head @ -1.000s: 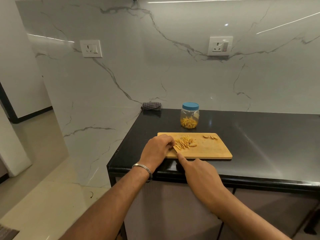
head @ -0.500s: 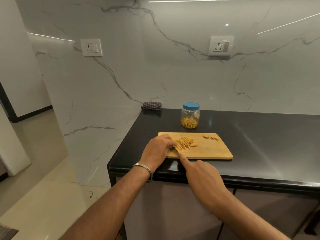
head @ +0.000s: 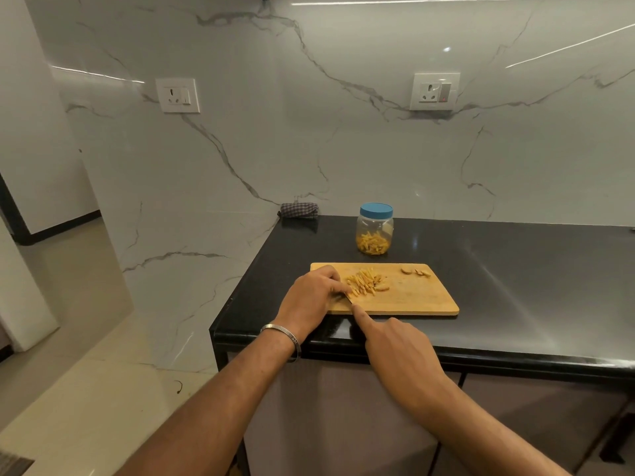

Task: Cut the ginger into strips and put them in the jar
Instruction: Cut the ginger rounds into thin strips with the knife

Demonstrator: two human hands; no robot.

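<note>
A wooden cutting board (head: pixel 412 300) lies near the counter's front edge. On its left half is a pile of ginger strips (head: pixel 366 285), and a few ginger slices (head: pixel 415 271) sit at its far right. My left hand (head: pixel 314 298) rests on the board's left end, its curled fingertips pinning the ginger at the pile's left edge. My right hand (head: pixel 395 341) grips a knife (head: pixel 347 299) with the index finger stretched along the blade's back. The handle is hidden, and only a short bit of blade shows beside my left fingertips. Behind the board stands a clear jar (head: pixel 374 235) holding strips, its blue lid on.
The black counter (head: pixel 515 269) runs off to the right of the board. A rolled checked cloth (head: pixel 298 211) lies in the back left corner against the marble wall. The counter's left edge (head: pixel 240 286) drops to the floor.
</note>
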